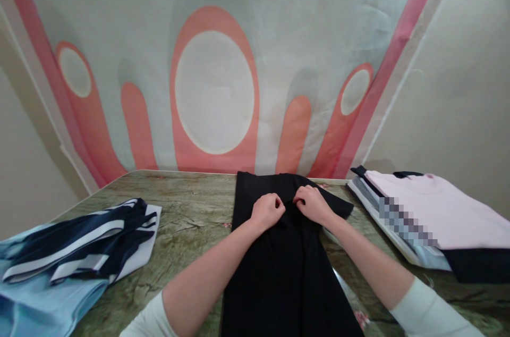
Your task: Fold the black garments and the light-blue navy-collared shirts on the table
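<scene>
A long black garment (266,284) lies lengthwise down the middle of the table, its far end close to the back edge. A flap like a short sleeve sticks out at its far right. My left hand (268,210) is closed in a pinch on the cloth near the upper part. Close beside it, my right hand (313,204) also pinches the black fabric, with fingers curled. Between the two hands the cloth is slightly gathered. My fingertips are partly hidden by the fingers and the dark folds.
On the left lies a loose heap with a navy striped garment (115,241) over light blue clothing (75,294). To the right is a stack of folded clothes, a pink shirt (458,209) on top. Behind the wood-patterned table (187,236) stands a wall with a printed backdrop (215,92).
</scene>
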Demonstrator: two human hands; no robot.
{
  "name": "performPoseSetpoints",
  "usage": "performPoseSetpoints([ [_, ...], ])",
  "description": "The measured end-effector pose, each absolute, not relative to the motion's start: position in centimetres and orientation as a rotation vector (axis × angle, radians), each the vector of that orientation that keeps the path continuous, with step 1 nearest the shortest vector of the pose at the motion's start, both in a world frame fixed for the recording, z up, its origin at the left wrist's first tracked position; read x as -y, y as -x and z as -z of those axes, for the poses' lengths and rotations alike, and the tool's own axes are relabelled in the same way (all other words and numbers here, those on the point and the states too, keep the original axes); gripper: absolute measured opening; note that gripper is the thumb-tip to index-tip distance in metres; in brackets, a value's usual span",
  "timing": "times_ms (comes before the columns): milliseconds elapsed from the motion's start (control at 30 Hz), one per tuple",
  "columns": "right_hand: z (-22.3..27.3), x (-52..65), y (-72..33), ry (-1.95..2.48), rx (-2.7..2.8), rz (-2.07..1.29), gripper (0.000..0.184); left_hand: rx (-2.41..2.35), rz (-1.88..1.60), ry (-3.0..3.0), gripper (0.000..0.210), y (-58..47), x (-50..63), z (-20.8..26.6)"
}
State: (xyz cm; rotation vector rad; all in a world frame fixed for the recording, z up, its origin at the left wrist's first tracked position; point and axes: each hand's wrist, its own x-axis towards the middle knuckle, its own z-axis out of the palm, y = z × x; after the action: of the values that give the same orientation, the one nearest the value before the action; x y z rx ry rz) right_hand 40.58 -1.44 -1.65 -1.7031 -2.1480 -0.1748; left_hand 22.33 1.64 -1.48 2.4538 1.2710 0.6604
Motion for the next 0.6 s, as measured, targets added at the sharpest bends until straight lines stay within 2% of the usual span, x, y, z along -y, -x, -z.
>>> performPoseSetpoints([
  [167,1.2,2.1,-39.6,1.578,2.331,0.098,0.031,-1.229,-0.749,-2.353,0.013,-22.3,-2.6,2.1],
  [367,0.6,3.1,-38.7,1.464,2.370,0.133,0.026,-1.185,-0.788,-2.294,0.011,-22.2,-2.9,2.0],
  [500,0.2,3.6,-38.3,1.356,2.444,-0.085,0.019,-1.166,-0.801,-2.285,0.011,-22.2,-3.1,2.0],
  [600,0.0,3.8,-38.6,1.306,2.484,-0.269,0.024,-1.154,-0.810,-2.278,0.011,-22.2,-3.3,2.1],
])
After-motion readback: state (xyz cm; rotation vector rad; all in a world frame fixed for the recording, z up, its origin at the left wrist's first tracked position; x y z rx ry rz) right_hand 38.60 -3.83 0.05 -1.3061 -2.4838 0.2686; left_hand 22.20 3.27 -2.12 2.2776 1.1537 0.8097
